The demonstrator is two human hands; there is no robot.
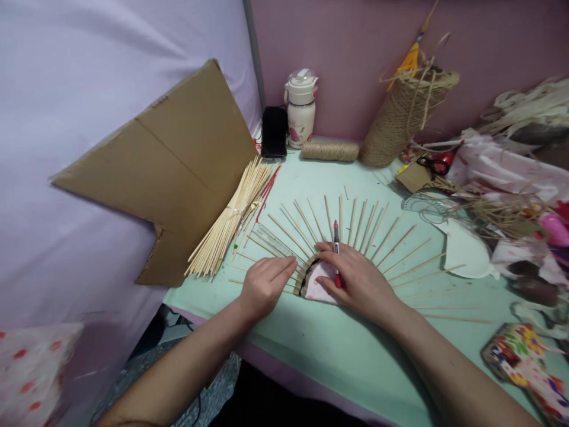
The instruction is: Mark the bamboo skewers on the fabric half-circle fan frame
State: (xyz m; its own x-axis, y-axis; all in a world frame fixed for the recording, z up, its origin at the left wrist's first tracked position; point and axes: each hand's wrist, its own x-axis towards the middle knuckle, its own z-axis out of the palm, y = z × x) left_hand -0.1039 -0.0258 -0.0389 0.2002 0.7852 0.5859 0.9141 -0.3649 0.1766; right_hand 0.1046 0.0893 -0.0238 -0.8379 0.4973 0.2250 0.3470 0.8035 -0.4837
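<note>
A half-round piece with a pale patterned face and a brown twine-like rim lies on the table, with thin wooden sticks fanning out from its curved edge. My left hand is closed over the sticks on the left side, its fingertips pressed together by the rim; whatever they pinch is hidden. My right hand rests on the half-round piece, fingers bent over its top edge and thumb on its face. A red-capped pen is tucked between the fingers of that hand, pointing away from me.
A tied bundle of wooden sticks lies left, beside a leaning cardboard sheet. Behind stand a white bottle, a black pouch, a twine roll and a twine-wrapped holder. Scraps and a protractor crowd the right.
</note>
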